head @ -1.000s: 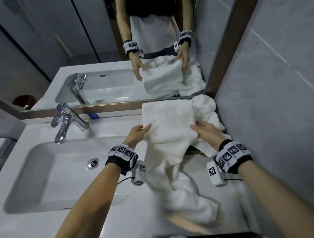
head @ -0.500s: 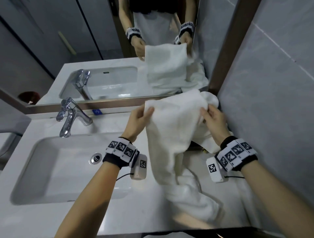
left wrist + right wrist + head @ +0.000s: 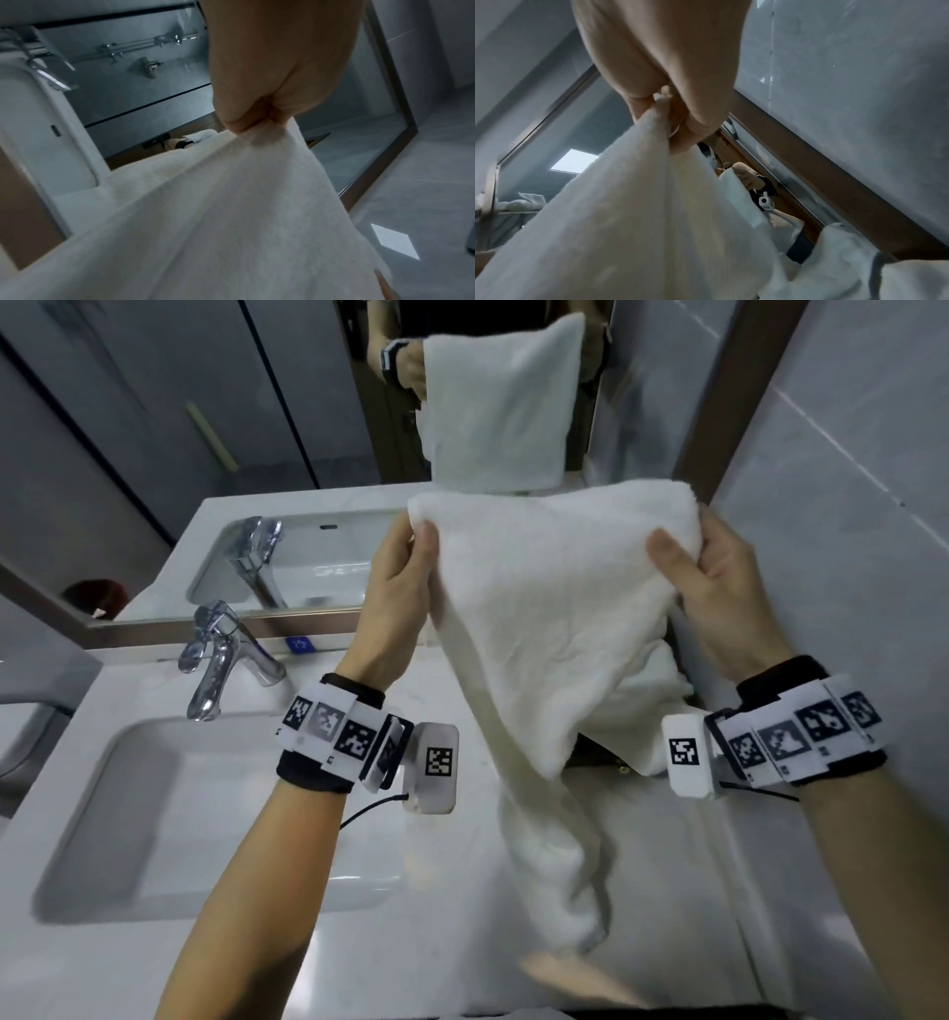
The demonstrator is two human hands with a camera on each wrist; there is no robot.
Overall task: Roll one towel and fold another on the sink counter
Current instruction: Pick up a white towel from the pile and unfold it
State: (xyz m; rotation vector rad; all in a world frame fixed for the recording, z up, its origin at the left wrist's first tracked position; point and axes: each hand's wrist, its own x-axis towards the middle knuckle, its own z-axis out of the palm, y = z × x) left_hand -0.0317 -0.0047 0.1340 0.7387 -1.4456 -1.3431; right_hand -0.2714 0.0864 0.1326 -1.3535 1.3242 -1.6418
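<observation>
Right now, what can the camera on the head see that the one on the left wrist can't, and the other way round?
Only the head view shows the faucet, the sink basin, the right hand pinching the towel's other top corner, and a second white towel heaped near the wall. Only the left wrist view shows, close up, the fingers pinched on the cloth's edge. Both show the left hand holding the raised white towel, and the mirror.

The towel (image 3: 554,618) was plain white, no pattern. The desk (image 3: 257,963) and basin (image 3: 154,814) were white too. The tap (image 3: 221,660) was shiny chrome. Wristbands (image 3: 334,737) were black with black-and-white square codes. The wall (image 3: 847,531) was grey tile.
</observation>
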